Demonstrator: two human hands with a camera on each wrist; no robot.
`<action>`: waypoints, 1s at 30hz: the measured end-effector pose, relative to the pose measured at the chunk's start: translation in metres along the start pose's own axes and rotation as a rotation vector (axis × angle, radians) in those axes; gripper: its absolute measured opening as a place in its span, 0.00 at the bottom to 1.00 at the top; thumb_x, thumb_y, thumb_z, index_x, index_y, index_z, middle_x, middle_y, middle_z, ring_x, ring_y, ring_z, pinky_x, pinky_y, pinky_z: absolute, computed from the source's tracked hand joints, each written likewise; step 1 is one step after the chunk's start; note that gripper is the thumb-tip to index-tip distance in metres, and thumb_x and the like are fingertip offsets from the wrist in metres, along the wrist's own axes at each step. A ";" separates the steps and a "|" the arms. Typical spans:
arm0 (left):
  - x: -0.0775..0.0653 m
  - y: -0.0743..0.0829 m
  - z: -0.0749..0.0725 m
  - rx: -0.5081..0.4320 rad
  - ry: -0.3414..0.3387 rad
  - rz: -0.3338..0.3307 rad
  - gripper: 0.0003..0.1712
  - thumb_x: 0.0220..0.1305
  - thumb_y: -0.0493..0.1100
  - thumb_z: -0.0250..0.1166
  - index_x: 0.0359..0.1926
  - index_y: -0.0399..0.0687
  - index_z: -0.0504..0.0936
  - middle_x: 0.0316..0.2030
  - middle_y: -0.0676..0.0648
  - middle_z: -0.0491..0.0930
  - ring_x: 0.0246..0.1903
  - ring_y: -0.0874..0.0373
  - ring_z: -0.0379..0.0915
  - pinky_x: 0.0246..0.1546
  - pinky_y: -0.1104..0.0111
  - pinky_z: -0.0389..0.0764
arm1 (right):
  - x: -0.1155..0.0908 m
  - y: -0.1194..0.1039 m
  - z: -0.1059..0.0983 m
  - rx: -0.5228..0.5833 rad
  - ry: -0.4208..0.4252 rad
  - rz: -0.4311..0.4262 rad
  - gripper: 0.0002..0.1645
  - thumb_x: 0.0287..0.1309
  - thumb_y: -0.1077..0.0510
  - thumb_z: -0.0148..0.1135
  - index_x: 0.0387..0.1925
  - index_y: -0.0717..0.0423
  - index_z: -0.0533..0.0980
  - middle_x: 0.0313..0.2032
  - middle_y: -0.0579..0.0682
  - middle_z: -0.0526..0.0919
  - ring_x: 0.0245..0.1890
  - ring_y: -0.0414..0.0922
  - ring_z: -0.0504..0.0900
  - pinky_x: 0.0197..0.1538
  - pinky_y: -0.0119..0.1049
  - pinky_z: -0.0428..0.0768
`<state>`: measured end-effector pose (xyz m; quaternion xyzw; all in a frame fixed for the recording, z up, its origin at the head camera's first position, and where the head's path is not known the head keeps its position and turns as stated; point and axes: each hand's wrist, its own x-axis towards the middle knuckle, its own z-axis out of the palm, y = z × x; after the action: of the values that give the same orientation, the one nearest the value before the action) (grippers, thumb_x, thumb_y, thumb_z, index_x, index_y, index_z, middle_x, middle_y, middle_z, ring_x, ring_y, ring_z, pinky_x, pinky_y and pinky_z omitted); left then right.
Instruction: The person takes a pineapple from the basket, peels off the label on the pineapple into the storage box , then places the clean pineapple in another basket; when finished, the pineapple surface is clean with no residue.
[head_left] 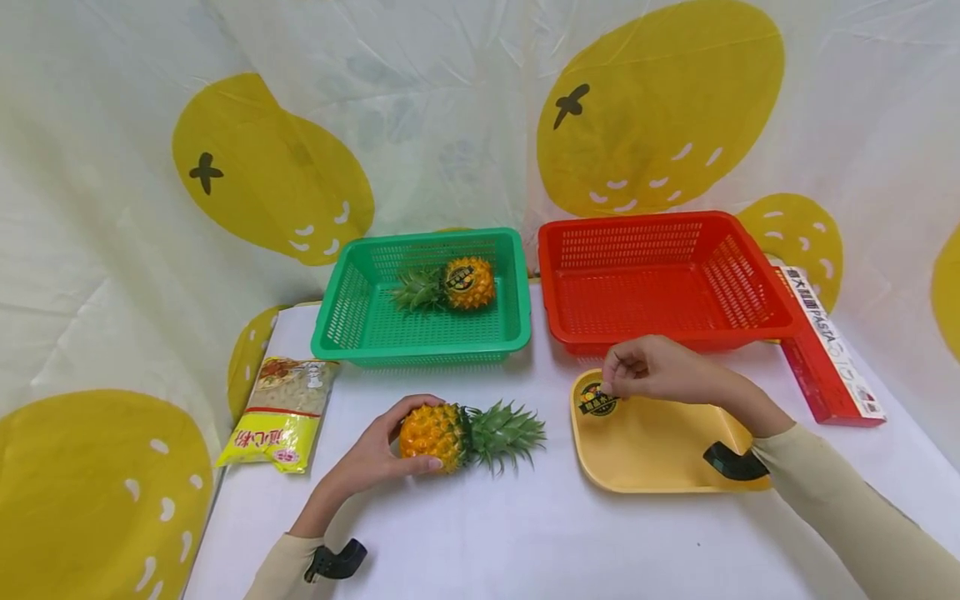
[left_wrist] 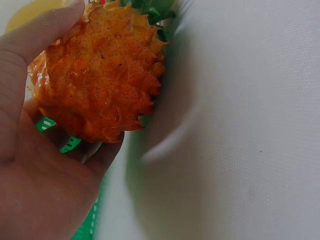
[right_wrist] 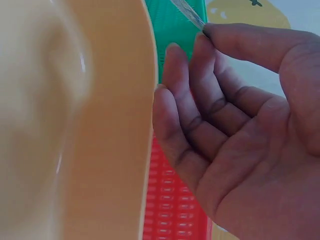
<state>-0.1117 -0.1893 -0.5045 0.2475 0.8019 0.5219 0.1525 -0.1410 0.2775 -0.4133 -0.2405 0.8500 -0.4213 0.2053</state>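
My left hand (head_left: 382, 446) grips a small orange pineapple (head_left: 433, 437) from its base end, thumb on the near side. The fruit lies on its side, its green crown (head_left: 506, 433) pointing right. In the left wrist view the fingers curl round the spiky skin (left_wrist: 105, 75). Thumb and forefinger of my right hand (head_left: 660, 371) pinch a round black sticker (head_left: 597, 400) over the left end of a yellow tray (head_left: 652, 467). The right wrist view shows this sticker (right_wrist: 189, 12) edge-on; the other fingers are bent and hold nothing.
Behind stands a green basket (head_left: 420, 354) holding another pineapple (head_left: 470, 285) with a similar black label. Beside it is a red basket (head_left: 637, 300). A pasta box (head_left: 832, 358) leans along the right; a yellow food bag (head_left: 277, 417) lies at left. A patterned curtain (head_left: 450, 108) hangs behind.
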 end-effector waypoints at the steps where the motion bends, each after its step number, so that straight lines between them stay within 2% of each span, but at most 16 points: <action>1: 0.000 0.000 0.000 -0.001 -0.001 0.000 0.43 0.60 0.46 0.81 0.73 0.65 0.73 0.69 0.58 0.73 0.64 0.53 0.72 0.65 0.54 0.73 | -0.002 0.001 0.000 0.001 -0.018 0.006 0.03 0.67 0.61 0.71 0.37 0.50 0.84 0.33 0.48 0.86 0.36 0.54 0.84 0.41 0.35 0.83; 4: 0.000 -0.001 0.001 0.002 -0.004 0.003 0.43 0.60 0.47 0.81 0.73 0.65 0.72 0.69 0.58 0.73 0.64 0.53 0.71 0.65 0.54 0.73 | -0.005 0.005 0.000 -0.009 -0.061 0.012 0.04 0.67 0.64 0.69 0.37 0.51 0.84 0.33 0.49 0.86 0.35 0.53 0.83 0.41 0.35 0.83; 12: -0.001 0.002 0.000 -0.001 -0.001 -0.001 0.42 0.60 0.48 0.81 0.73 0.66 0.73 0.69 0.58 0.73 0.64 0.53 0.72 0.65 0.53 0.73 | -0.004 0.017 0.005 -0.053 -0.111 -0.015 0.05 0.66 0.65 0.69 0.35 0.52 0.84 0.30 0.47 0.86 0.30 0.42 0.80 0.36 0.33 0.80; 23: -0.001 0.000 0.001 0.005 0.001 -0.006 0.43 0.60 0.47 0.81 0.73 0.65 0.72 0.69 0.58 0.73 0.64 0.53 0.72 0.65 0.55 0.73 | 0.000 0.021 0.016 -0.050 -0.148 -0.048 0.11 0.64 0.71 0.63 0.35 0.53 0.85 0.31 0.46 0.86 0.29 0.41 0.80 0.35 0.33 0.79; 30: -0.002 0.002 0.001 0.006 0.005 -0.008 0.43 0.60 0.47 0.81 0.73 0.66 0.72 0.68 0.58 0.73 0.63 0.53 0.72 0.64 0.56 0.73 | 0.005 0.025 0.020 -0.092 -0.134 -0.069 0.10 0.61 0.71 0.65 0.33 0.53 0.84 0.29 0.42 0.85 0.29 0.39 0.79 0.34 0.32 0.79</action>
<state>-0.1092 -0.1892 -0.5035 0.2433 0.8049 0.5195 0.1517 -0.1395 0.2757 -0.4461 -0.3064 0.8440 -0.3716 0.2360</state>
